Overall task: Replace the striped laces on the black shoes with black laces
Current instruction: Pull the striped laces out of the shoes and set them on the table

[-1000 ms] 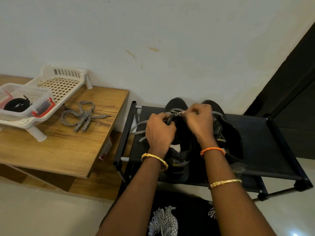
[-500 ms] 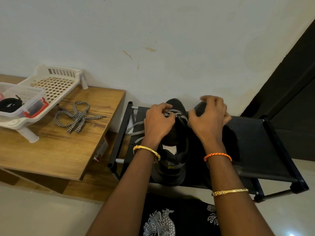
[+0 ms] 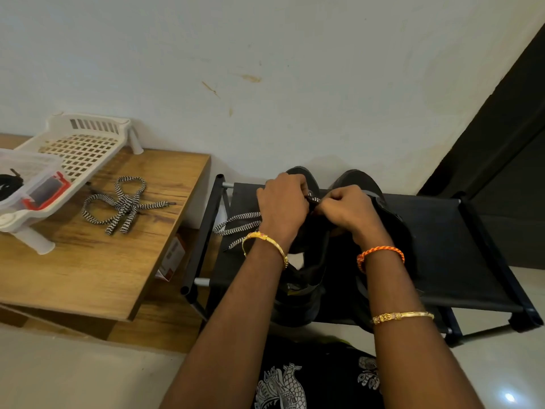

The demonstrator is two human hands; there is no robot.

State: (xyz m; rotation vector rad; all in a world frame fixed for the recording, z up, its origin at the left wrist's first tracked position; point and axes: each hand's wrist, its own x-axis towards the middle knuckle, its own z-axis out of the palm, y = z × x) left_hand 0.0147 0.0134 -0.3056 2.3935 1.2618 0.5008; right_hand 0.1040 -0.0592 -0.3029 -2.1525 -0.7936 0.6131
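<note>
Head view: both hands work at the left black shoe [image 3: 306,261] on the black rack [image 3: 460,249] — left hand [image 3: 281,208] and right hand [image 3: 349,211] fingers pinch its striped lace [image 3: 239,222]. Another striped lace [image 3: 124,203] lies on the tabletop [image 3: 88,270]; a black lace [image 3: 8,184] sits in a clear box [image 3: 38,184].

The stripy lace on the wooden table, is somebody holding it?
No, the stripy lace lies loose on the wooden table, while both hands, left and right, work at the black shoe on the rack.
</note>
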